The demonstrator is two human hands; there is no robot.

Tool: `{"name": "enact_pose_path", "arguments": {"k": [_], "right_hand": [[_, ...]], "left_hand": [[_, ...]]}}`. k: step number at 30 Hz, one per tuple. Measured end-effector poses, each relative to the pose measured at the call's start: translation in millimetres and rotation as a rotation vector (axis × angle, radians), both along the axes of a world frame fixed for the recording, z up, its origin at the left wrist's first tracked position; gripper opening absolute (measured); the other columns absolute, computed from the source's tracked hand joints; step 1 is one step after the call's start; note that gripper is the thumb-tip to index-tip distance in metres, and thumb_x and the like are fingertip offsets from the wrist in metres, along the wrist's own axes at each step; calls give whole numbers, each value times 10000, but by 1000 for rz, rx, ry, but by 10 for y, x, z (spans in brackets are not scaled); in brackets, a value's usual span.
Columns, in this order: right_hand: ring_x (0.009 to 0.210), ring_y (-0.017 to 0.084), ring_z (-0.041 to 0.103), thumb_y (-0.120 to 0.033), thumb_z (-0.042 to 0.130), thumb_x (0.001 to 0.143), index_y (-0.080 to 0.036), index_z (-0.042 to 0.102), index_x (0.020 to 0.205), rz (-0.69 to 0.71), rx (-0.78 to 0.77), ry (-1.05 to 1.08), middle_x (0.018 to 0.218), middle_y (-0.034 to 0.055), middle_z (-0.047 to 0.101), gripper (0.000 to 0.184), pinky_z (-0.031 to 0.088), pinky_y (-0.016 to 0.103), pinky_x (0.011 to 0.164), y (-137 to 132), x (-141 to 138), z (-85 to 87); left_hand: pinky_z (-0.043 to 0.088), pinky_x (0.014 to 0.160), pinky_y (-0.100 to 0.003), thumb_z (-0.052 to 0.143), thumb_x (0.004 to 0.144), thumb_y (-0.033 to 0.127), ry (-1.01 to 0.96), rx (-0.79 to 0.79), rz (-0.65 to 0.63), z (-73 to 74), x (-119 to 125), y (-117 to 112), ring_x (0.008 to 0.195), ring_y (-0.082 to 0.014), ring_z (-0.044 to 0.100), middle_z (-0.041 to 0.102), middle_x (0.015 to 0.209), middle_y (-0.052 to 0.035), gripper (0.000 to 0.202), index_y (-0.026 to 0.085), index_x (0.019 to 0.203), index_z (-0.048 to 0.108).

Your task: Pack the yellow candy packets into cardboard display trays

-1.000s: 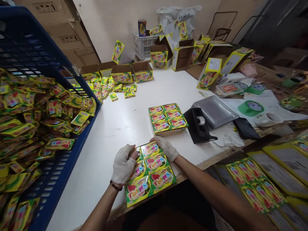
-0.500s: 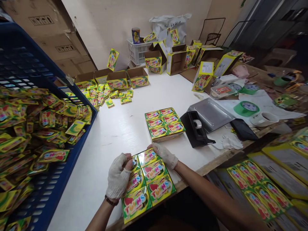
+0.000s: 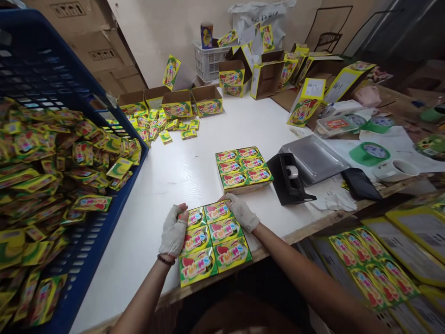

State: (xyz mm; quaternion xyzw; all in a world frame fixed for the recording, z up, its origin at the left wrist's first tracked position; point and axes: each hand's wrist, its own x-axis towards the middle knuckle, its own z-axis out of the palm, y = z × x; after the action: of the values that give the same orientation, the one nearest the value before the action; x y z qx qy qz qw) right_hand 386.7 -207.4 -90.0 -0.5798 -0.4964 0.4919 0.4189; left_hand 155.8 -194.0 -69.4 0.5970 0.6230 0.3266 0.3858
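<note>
At the table (image 3: 167, 169), left hand (image 3: 173, 233) now less over the pack (image 3: 214, 241).

Front six-panel pack (image 3: 212, 241): multicoloured lettering, apparently TWINS, repeated across its panels; same wordmark on the rear pack (image 3: 243, 168). Brown cartons (image 3: 88, 39): printed rows of handling symbols (image 3: 102, 54). Yellow box (image 3: 304, 112), right rear: white label (image 3: 314, 86), print too small to read.
</note>
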Motion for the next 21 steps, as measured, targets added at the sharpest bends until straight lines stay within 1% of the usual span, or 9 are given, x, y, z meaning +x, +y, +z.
{"name": "enact_pose_path", "arguments": {"k": [3,5,7,9,10,12,15,18,21], "right_hand": [[811,191,550,-327,406,846,-189,603,968,-21,-6,-44,854,27,604,269,435,308,749,-31,-34,0],[847,198,548,-326,392,863,-193,601,989,-34,-13,-77,874,28,606,278,432,321,791,-30,-59,-10],[863,202,545,-300,382,872,-199,600,998,-43,-25,-116,875,27,605,271,431,332,818,-12,-79,-13],[878,204,549,-256,391,866,-203,601,1002,-51,-32,-161,886,31,611,256,435,343,843,4,-97,-2],[890,207,554,-236,402,861,-205,603,1003,-56,-31,-184,899,36,618,248,438,348,855,8,-108,6],[928,212,570,-211,427,859,-212,611,1010,-64,-18,-227,940,49,640,238,445,354,880,6,-131,21],[977,217,594,-227,488,862,-231,618,1065,-71,26,-267,1018,54,671,241,459,356,908,-10,-130,55],[975,221,615,-281,571,838,-243,614,1128,-70,111,-275,1053,52,687,296,481,353,900,-29,82,212],[999,211,611,-281,532,866,-229,624,1123,-194,204,-358,1076,62,680,278,460,355,950,-30,688,518]], "left_hand": [[475,989,-427,486,873,409,210,256,-152,-18,-26,-86,1141,-253,560,596,1133,-115,367,164,1120,601],[456,1008,-438,459,896,349,353,351,-246,18,-14,-122,1169,-263,540,598,1112,-130,340,148,1122,615],[386,1051,-524,444,907,297,477,380,-291,103,27,-139,1204,-305,521,622,1147,-151,327,151,1135,628],[263,1076,-639,433,914,272,626,404,-333,222,90,-170,1268,-368,468,618,1239,-172,341,160,1166,634],[219,1070,-674,425,922,284,713,423,-362,281,126,-201,1296,-392,439,600,1286,-183,366,159,1204,623],[212,1051,-681,430,930,365,851,466,-449,367,198,-289,1320,-416,406,554,1356,-205,445,161,1298,575],[251,1022,-655,496,868,551,934,497,-575,364,281,-427,1345,-450,365,482,1428,-223,614,210,1378,526],[235,1016,-666,529,808,637,998,496,-597,272,334,-488,1346,-481,356,461,1444,-242,686,228,1358,559],[243,1012,-660,556,779,637,1032,517,-584,191,374,-475,1326,-486,379,485,1422,-251,682,212,1308,610]]}}
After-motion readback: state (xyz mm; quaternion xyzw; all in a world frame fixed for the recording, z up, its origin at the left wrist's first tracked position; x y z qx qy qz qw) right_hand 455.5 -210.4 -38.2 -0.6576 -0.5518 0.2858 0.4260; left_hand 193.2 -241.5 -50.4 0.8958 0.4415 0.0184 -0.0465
